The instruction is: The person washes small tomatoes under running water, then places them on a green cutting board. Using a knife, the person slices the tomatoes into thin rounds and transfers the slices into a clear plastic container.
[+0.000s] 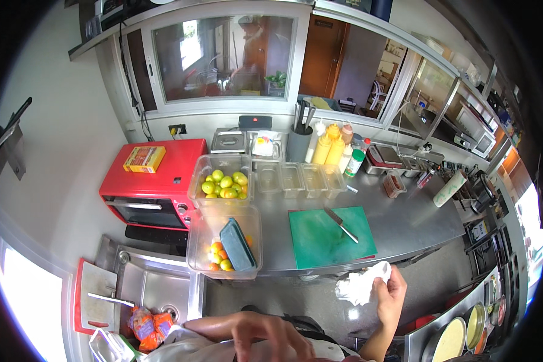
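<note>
A crumpled white cloth [363,285], perhaps paper, is pinched in my right hand [391,297], held off the front edge of the counter. Close to my body, my left hand [268,338] has loosely bent fingers that stand apart, with nothing seen in them. On the counter ahead lies a green cutting board [311,241] with wet-looking marks. A knife [342,226] rests on it at an angle, its handle toward the near right. Neither hand touches the board or the knife.
Left of the board, two clear tubs [194,256] hold green and reddish tomatoes; a dark blue-grey lid or tray [238,244] leans in the nearer one. Behind stand empty clear containers [291,181], sauce bottles [329,148] and a knife holder [298,143]. A red oven [157,181] and sink [151,280] are left.
</note>
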### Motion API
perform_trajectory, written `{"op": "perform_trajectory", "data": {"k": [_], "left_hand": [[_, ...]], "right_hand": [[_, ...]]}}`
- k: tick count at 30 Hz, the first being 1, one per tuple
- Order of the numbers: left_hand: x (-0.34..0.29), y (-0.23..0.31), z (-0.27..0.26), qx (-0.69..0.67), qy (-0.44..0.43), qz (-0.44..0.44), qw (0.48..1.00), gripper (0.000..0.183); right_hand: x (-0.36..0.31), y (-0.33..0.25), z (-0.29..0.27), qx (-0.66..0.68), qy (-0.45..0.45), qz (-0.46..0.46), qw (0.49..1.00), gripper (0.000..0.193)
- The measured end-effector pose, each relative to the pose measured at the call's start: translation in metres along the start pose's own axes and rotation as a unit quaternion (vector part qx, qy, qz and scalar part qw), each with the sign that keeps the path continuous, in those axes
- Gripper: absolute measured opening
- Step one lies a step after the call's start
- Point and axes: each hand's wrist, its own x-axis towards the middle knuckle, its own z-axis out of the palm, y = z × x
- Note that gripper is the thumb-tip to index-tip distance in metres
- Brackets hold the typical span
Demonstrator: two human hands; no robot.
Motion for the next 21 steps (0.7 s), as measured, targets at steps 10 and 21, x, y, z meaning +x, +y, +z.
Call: {"op": "perform_trajectory", "data": {"k": [10,21], "left_hand": [[-0.028,0.053,0.013,0.057,0.007,0.054,0.997,0.042],[-0.02,0.022,0.012,0.056,-0.044,0.029,0.997,0.045]], "right_hand": [[0.022,-0.022,0.038,-0.118,-0.118,-0.135,0.977,0.009],[0.005,-0.064,0.014,0.205,-0.651,-0.349,0.643,0.022]]}}
